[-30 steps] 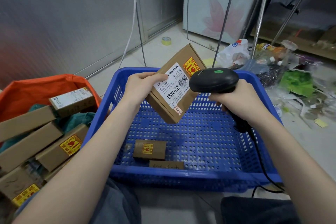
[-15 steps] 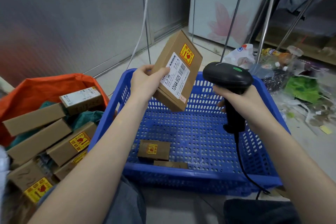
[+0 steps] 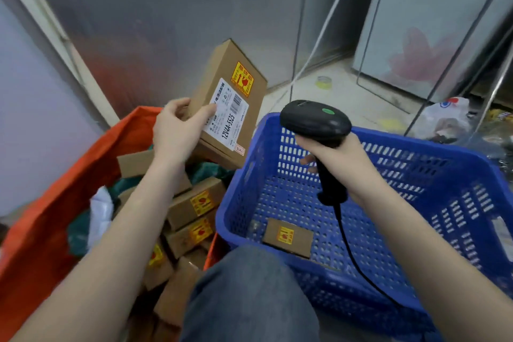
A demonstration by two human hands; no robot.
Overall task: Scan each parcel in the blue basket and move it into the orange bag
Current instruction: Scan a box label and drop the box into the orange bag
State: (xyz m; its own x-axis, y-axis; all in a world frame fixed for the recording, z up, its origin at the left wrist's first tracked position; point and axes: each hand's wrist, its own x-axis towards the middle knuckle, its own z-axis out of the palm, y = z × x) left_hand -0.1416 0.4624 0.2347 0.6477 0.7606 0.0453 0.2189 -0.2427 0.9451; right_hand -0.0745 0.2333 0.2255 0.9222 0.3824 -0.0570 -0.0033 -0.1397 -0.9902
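progress: mostly done, i judge | left hand [image 3: 177, 130] grips box [image 3: 227, 108] above bag [image 3: 44, 219], many boxes inside | right hand [image 3: 341, 158] clasps scanner [image 3: 315, 122] over basket [image 3: 416, 147] | one parcel [image 3: 287, 237] visibly left

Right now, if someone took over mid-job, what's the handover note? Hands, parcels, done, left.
Left hand grips a labelled parcel, held above the orange bag, not yet released.
Right hand grips the scanner over the blue basket, pointing away from the held parcel.
Done: a number of parcels lie in the bag.
Left: drop the held parcel in the bag, then scan and move the small box on the basket floor. Another may sit just behind it, near the basket's front wall; it is hard to tell.
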